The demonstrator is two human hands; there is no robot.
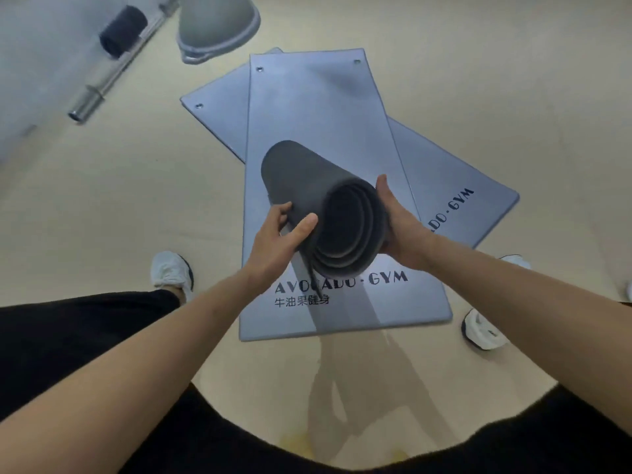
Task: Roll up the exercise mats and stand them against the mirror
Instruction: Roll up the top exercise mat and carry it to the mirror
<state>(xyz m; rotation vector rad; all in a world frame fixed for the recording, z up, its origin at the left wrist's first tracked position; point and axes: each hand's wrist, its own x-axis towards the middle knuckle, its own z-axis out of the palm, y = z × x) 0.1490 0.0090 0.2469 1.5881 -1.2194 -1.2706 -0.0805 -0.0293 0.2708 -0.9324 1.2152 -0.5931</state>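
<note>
rolled mat (307, 186), dark grey, is being held in the air between both hands, open end facing the camera, spiral layers showing. it is hanging over the near half of the flat mats, not touching them.

left hand (277, 237) is gripping the roll's loose outer edge: thumb pressing on the outside, fingers curling behind the flap. right hand (402, 230) is clasping the opposite side of the roll, fingers wrapping round its curve.

top flat mat (318, 107), blue-grey, is lying unrolled on the floor (119, 206), printed "avocado · gym" at its near end with a line of chinese characters below. second flat mat (455, 179) is lying under it, skewed, corners sticking out left and right.

left shoe (172, 271) and right shoe (480, 331), both white, are standing either side of the mats' near end.

far left: barbell (102, 87) is lying on the floor with a black pad (121, 30) round it; grey dome (215, 25) is sitting just beside it.
</note>
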